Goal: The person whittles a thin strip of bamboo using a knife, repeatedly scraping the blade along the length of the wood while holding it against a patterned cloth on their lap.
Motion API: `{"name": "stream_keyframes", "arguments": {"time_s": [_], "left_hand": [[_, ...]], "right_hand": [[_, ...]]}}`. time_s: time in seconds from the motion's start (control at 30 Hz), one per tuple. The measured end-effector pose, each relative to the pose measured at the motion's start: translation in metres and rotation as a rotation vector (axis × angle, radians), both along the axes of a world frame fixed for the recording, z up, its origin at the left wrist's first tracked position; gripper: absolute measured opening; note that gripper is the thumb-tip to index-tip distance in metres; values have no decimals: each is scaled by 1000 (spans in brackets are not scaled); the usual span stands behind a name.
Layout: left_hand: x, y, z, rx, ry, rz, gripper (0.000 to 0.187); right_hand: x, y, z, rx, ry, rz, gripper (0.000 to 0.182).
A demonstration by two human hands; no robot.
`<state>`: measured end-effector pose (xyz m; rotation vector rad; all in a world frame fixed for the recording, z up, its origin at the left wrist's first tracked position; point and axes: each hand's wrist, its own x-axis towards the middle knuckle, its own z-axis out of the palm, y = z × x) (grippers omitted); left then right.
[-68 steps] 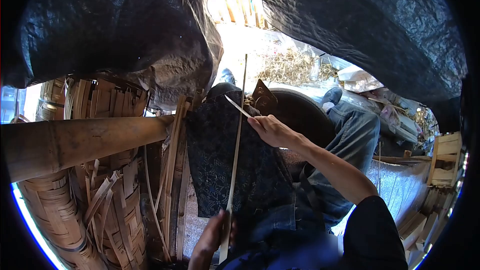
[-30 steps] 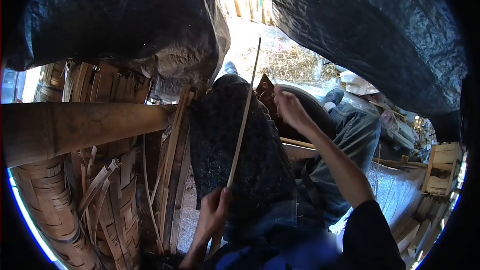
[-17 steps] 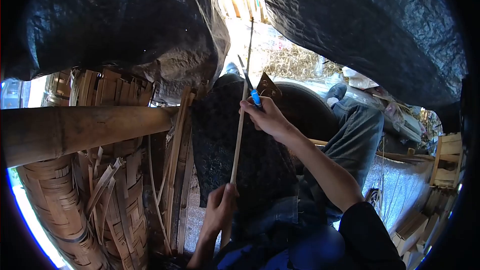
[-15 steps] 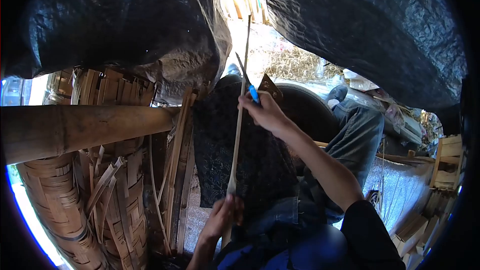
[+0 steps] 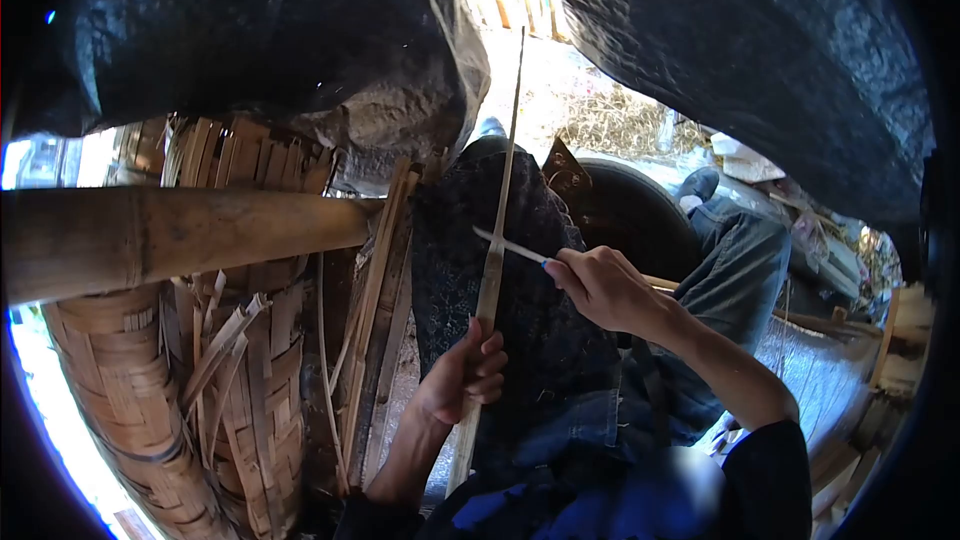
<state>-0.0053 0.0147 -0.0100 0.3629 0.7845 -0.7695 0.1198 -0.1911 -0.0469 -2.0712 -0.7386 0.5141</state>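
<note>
A long, thin strip that looks like bamboo (image 5: 490,290) runs upright over the dark cloth (image 5: 450,210) on my lap, its narrow tip pointing away from me. My left hand (image 5: 465,372) is wrapped round its lower part. My right hand (image 5: 610,290) is closed on the handle of a knife (image 5: 522,250), most of the handle hidden by the fingers. The blade points left and crosses the strip a little above my left hand.
A thick bamboo pole (image 5: 190,235) comes in from the left, above woven bamboo baskets (image 5: 120,370). Split bamboo pieces (image 5: 375,310) stand beside my leg. Black sheeting (image 5: 750,50) hangs overhead. A round dark object (image 5: 635,220) lies beyond my right hand.
My right hand and the knife have come down and nearer to me, the blade turning from upward to leftward. My left hand has moved up and slightly right. The whole view has shifted a little.
</note>
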Motion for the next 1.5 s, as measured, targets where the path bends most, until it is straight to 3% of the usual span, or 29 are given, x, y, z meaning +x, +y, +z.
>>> {"name": "stream_keyframes", "arguments": {"time_s": [0.17,0.23,0.43,1.13,1.2,1.5], "left_hand": [[1,7,-17,-259,19,83,38],[-5,7,-23,-542,-11,239,38],[-8,-10,-23,-772,18,365,39],[-15,-15,-26,-954,124,556,43],[-18,-16,-22,-968,130,573,43],[-15,-18,-18,-942,120,613,40]], "right_hand": [[5,1,3,-170,-62,-38,42],[8,2,2,-191,-46,-16,42],[16,11,-20,-28,67,-11,43],[17,25,-38,-141,153,-16,41],[24,28,-44,-196,126,-120,40],[19,17,-35,-55,227,-84,40]]}}
